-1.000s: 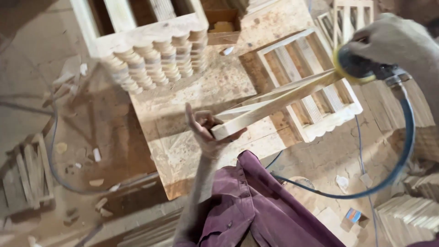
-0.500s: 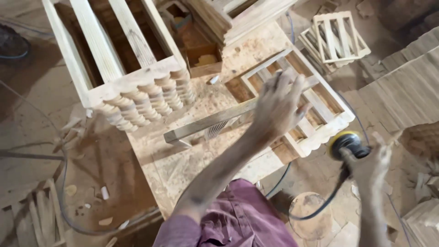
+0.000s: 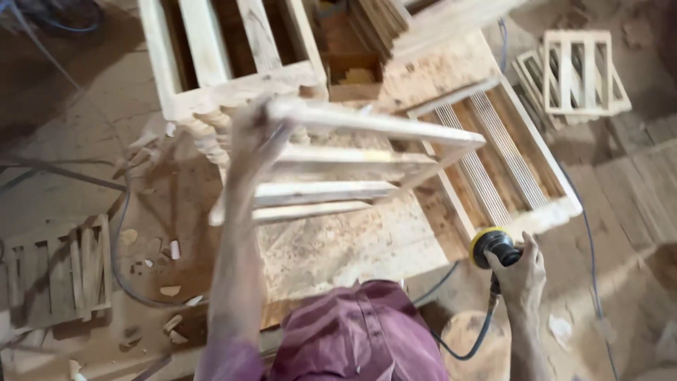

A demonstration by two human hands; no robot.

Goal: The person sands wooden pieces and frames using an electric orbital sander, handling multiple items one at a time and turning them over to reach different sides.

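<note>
Presently a slatted wooden frame [image 3: 338,162] is gripped aloft by the closed left hand [image 3: 257,137], while a yellow-topped sander [image 3: 491,245], at four o'clock, is clasped in the right hand [image 3: 520,271], so sanding looks paused for repositioning, and a steady set-down seems called for.

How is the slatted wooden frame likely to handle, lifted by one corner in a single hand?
The slatted wooden frame probably stays stiff: its rails look straight though only the left hand holds it, at one end. It seems light for its size, being thin pale slats with open gaps. Held off-centre, it may tend to swing or twist.
</note>
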